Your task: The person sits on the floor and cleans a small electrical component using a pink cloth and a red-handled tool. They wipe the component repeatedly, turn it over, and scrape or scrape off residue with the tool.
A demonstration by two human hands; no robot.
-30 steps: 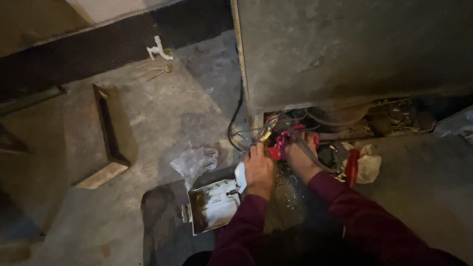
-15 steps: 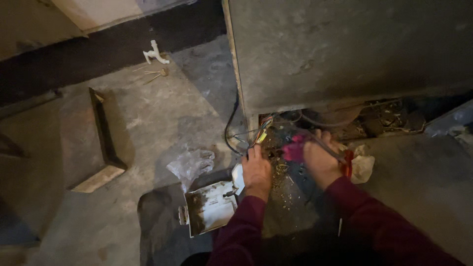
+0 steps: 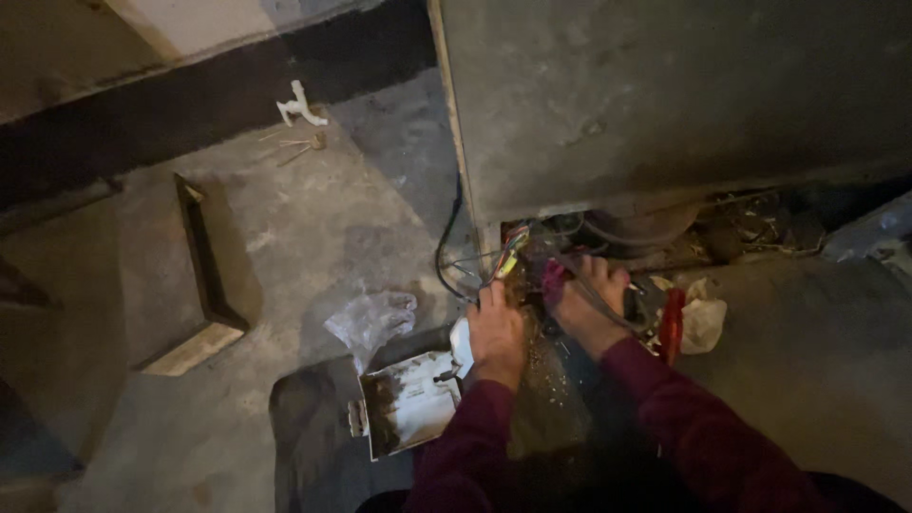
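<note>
Fingers (image 3: 494, 290) touching wire bundle (image 3: 509, 255), wires running up-right.

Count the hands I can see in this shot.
2. The left hand is by the coloured wires under the big grey appliance. The right hand is just beside it, gripping a pink-handled tool.

Two bare hands and forearms enter from the bottom edge, seen from above in dim light. The left hand (image 3: 496, 332) and the right hand (image 3: 584, 302) wear no gloves, rings or watch that can be made out. Both arms are covered by long dark maroon sleeves of soft, slightly creased fabric, ending snugly at the wrists.
</note>
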